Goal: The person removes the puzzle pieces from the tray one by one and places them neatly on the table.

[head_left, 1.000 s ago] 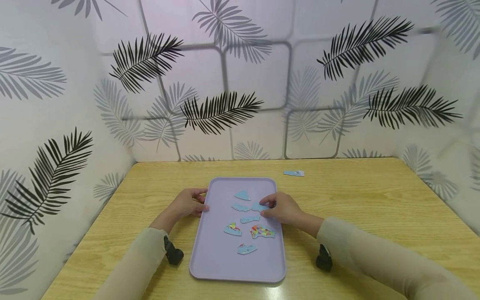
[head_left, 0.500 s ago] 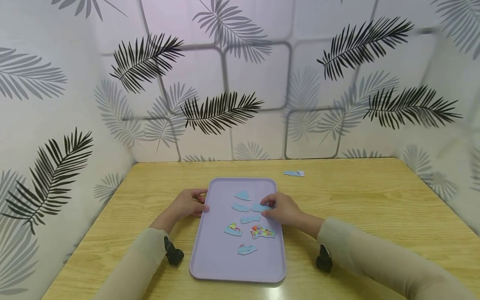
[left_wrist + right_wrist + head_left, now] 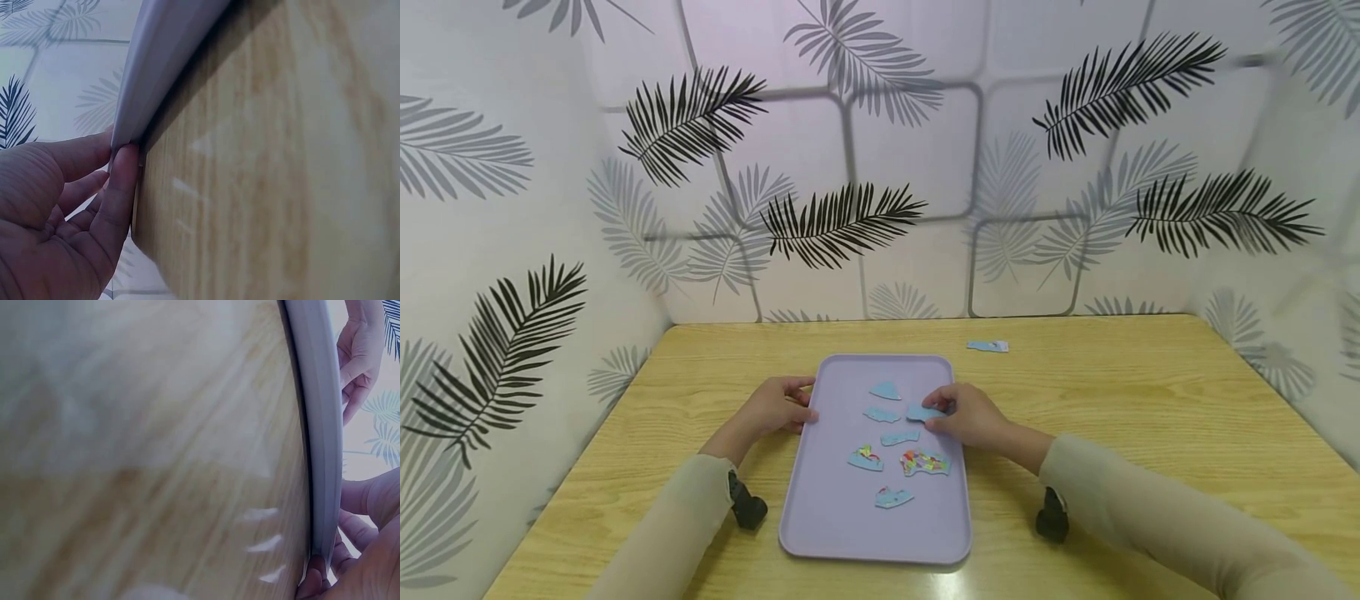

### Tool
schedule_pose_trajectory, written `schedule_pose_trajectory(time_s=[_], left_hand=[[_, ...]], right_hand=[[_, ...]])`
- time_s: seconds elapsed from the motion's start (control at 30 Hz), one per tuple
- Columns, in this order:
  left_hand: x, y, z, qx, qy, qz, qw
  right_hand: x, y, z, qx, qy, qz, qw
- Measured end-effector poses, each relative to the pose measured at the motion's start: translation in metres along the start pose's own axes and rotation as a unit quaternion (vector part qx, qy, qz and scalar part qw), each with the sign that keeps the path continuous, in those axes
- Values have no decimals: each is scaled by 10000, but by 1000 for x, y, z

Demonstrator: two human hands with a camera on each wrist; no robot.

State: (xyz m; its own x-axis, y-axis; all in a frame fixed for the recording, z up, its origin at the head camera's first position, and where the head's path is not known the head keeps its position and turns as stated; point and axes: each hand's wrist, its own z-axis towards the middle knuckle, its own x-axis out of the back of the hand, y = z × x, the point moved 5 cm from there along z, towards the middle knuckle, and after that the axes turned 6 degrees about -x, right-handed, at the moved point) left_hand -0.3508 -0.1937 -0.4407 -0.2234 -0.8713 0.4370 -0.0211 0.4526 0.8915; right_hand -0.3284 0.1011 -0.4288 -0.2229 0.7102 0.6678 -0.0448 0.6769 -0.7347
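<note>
A lilac tray (image 3: 857, 529) lies on the wooden table with several light-blue jigsaw puzzle pieces on it. At its left edge my left hand (image 3: 778, 406) holds the rim, fingers bent; the left wrist view shows thumb and fingers of that hand (image 3: 81, 206) at the tray's wall (image 3: 156, 56). Over the tray's right side, my right hand (image 3: 973, 417) pinches a plain light-blue puzzle piece (image 3: 919, 412) between thumb and fingers; part of it is hidden. In the right wrist view, the right hand (image 3: 372, 550) overlaps the tray's edge, and the piece is out of sight.
Near the held piece lie a triangular blue piece (image 3: 886, 391), a thin blue piece (image 3: 882, 414) and a blue strip (image 3: 900, 438). Lower are pieces with coloured print (image 3: 925, 463). One more piece (image 3: 988, 346) lies on the table (image 3: 1112, 400) behind the tray. A patterned wall stands behind.
The right hand has shifted slightly right with the pinched puzzle piece, widening the gap to the thin piece beside it. The left hand and the tray have stayed put.
</note>
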Motion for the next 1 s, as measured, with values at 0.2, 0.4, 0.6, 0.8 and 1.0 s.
schedule_pose_trajectory(time_s=[0.2,0.4,0.6,0.8,1.0], left_hand=[[1,1,0,-15,10,86,10000],[1,0,0,-35,0,80,10000],[1,0,0,-30,-4,126,9999],[0,1,0,-43,4,98,9999],[0,1,-1,-23,-11,61,10000]], right_hand=[[4,2,1,-24,-86,127,9999],[7,5,2,-46,-65,122,9999],[14,5,4,93,20,195,9998],[20,5,5,133,31,185,9997],[27,6,6,209,-1,207,9996]])
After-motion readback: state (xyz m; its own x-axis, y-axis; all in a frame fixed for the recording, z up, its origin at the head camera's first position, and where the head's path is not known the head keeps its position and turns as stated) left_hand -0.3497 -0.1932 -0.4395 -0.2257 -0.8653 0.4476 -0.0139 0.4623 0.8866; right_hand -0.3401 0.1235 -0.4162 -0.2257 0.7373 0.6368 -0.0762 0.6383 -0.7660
